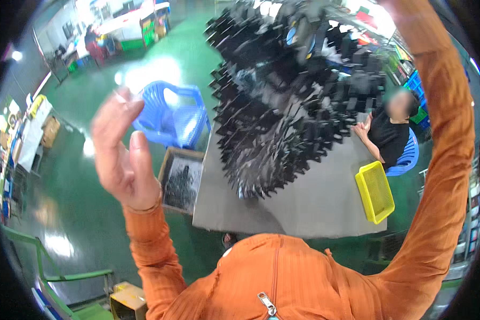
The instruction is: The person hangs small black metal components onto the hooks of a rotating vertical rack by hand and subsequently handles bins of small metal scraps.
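My left hand (124,152) is raised off to the left, its thumb and fingers bent but apart. I see nothing in it. Behind it stands a blue plastic chair (184,120). My right arm in its orange sleeve reaches up along the right side and leaves the picture at the top, so the right hand is out of sight. Between my arms, a large heap of black toothed-looking plastic pieces (282,122) covers much of the grey table (314,213). The pieces are partly blurred, and I cannot tell their exact kind. Neither hand is seen touching them.
A yellow plastic basket (376,194) lies at the table's right edge. Beside it a person (386,130) in black sits on a blue chair, hands together near the heap. An open box (181,181) with dark bits stands left of the table. A cardboard box (129,300) is at lower left.
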{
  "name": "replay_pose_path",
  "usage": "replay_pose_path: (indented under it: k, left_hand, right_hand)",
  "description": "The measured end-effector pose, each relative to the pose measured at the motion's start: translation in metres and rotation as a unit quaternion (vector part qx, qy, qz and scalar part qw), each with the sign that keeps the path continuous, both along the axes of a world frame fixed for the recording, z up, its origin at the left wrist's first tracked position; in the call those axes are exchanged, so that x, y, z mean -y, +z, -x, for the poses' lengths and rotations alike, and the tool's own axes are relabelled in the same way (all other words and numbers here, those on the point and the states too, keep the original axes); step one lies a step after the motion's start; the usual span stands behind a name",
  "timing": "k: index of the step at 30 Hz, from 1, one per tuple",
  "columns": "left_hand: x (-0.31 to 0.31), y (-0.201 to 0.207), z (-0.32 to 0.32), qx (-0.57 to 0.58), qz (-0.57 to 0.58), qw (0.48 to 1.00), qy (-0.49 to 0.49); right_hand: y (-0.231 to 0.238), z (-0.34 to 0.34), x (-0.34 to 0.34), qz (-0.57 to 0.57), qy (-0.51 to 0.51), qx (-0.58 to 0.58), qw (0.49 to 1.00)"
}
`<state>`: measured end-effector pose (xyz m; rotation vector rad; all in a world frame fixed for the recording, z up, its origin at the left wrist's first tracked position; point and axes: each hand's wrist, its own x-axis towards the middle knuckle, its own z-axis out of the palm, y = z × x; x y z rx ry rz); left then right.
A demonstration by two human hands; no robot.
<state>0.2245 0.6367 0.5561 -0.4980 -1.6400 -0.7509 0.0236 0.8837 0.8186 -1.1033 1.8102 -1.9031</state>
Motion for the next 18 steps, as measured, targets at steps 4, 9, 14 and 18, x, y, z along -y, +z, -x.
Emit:
replay_pose_path:
  k: [4,9,14,18]
  left_hand:
    - [-0.072,0.139,-0.001,-0.009,0.369,0.929,-0.003]
    - [-0.134,0.177,0.053,0.096,0.485,0.867,-0.069]
    - [-0.143,0.176,0.073,0.217,0.518,0.824,-0.077]
    - [-0.156,0.179,0.058,0.254,0.479,0.833,-0.11]
  right_hand:
    - [0.001,-0.008,-0.001,0.043,0.015,0.028,0.999]
    - [0.007,0.014,0.009,0.022,0.131,-0.021,0.991]
    - [0.0,0.006,0.016,-0.002,0.243,-0.039,0.969]
    - [0.004,-0.004,-0.003,-0.078,0.074,-0.216,0.97]
